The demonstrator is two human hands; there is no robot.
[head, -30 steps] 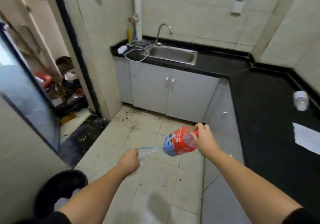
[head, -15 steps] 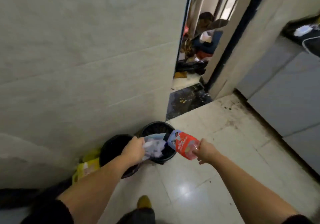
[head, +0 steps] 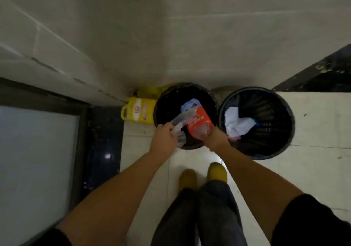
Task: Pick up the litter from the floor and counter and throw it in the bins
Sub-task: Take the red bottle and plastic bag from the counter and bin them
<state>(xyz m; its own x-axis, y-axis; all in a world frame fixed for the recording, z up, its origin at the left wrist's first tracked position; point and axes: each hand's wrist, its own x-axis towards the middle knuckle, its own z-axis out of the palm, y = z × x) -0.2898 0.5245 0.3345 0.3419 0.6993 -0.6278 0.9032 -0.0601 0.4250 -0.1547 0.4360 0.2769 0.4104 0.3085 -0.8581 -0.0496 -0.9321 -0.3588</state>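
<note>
Two round black bins stand side by side against the tiled wall. Over the left bin (head: 163, 103) my right hand (head: 215, 140) grips a plastic bottle with a red and blue label (head: 197, 121) by its neck, base pointing into the bin. My left hand (head: 164, 139) holds a clear plastic zip bag (head: 179, 121) above the same bin's near rim, touching the bottle's side. The right bin (head: 277, 112) holds crumpled white paper (head: 237, 125).
A yellow jug (head: 138, 111) stands on the floor left of the left bin, in the wall corner. A glass door (head: 36, 160) with a dark threshold is at my left. My feet in yellow shoes (head: 216, 171) stand just short of the bins.
I turned from the doorway and stepped up to the bins; the view now looks straight down. Both hands moved over the left bin, still holding the bottle and the bag.
</note>
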